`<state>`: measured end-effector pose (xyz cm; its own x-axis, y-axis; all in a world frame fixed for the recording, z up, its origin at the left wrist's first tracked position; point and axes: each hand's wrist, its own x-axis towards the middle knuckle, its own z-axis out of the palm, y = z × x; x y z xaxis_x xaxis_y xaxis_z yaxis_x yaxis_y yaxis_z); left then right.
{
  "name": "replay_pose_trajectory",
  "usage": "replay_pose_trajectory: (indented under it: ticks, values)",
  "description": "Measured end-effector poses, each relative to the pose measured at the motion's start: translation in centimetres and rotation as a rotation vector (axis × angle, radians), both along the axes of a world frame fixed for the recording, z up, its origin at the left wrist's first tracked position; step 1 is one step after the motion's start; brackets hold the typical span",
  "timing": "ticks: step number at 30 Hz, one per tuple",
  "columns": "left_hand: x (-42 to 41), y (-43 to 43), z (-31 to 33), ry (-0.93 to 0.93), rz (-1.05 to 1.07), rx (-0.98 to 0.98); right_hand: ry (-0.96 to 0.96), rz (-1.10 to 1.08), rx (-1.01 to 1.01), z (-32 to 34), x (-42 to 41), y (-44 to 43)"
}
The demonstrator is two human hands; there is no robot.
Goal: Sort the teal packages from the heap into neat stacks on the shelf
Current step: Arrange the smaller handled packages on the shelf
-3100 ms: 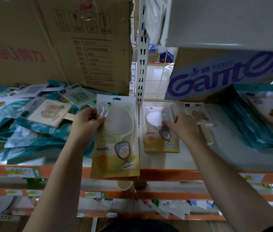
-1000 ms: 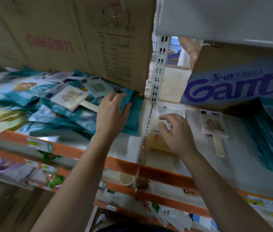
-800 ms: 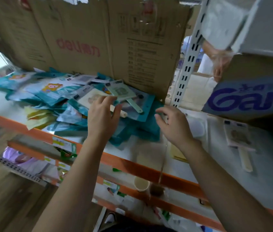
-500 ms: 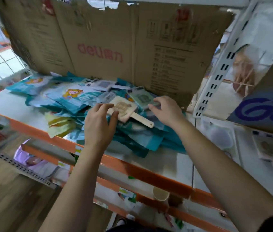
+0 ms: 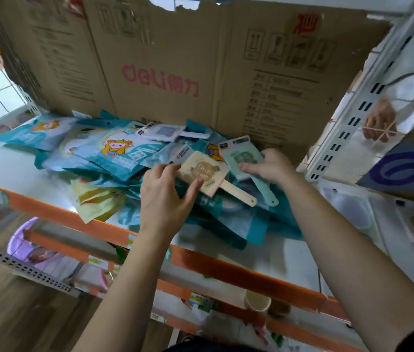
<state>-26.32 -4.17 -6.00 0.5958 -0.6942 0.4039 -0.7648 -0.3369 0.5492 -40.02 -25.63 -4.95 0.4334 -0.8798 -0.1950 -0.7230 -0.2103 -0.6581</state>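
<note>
Teal packages (image 5: 122, 158) lie heaped on the shelf (image 5: 8, 168) before a cardboard box (image 5: 162, 59). The left hand (image 5: 165, 199) pinches a beige paddle card (image 5: 200, 172) atop them; the right hand (image 5: 270, 166), blurred, seemingly curls its fingers around a green paddle card (image 5: 245, 158).

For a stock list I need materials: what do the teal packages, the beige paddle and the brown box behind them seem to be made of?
Teal packages: probably thin plastic film, glossy, creased, with light glints. Beige paddle: matte, rigid, pale; wood or wood-coloured plastic, I cannot tell. Brown box: corrugated cardboard, matte, torn along its top edge.
</note>
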Motion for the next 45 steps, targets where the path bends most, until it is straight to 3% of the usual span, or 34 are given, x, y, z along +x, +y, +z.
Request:
replay_pose_trajectory:
  ticks: [4,10,21,30,38,45]
  values:
    - [0.1,-0.4,-0.6,-0.039,0.001,0.079,-0.375,-0.117,0.129,0.4,-2.4,0.9]
    - [0.3,-1.7,-1.1,-0.035,-0.008,0.205,-0.588,-0.205,0.175,0.0,-5.7,2.8]
    - [1.9,-2.4,-0.5,0.053,0.0,0.058,-0.658,-0.283,0.193,-1.5,-7.8,5.0]
    - [1.0,-4.8,1.3,0.01,0.138,0.436,-0.68,-0.288,0.182,-1.1,-8.7,5.9]
    - [1.2,-6.3,2.1,0.334,-0.024,0.1,-0.693,-0.331,0.191,-1.2,-10.6,5.6]
    - [-2.5,-6.4,4.3,0.168,-0.073,-0.051,-0.694,-0.383,0.197,-1.0,-15.7,5.4]
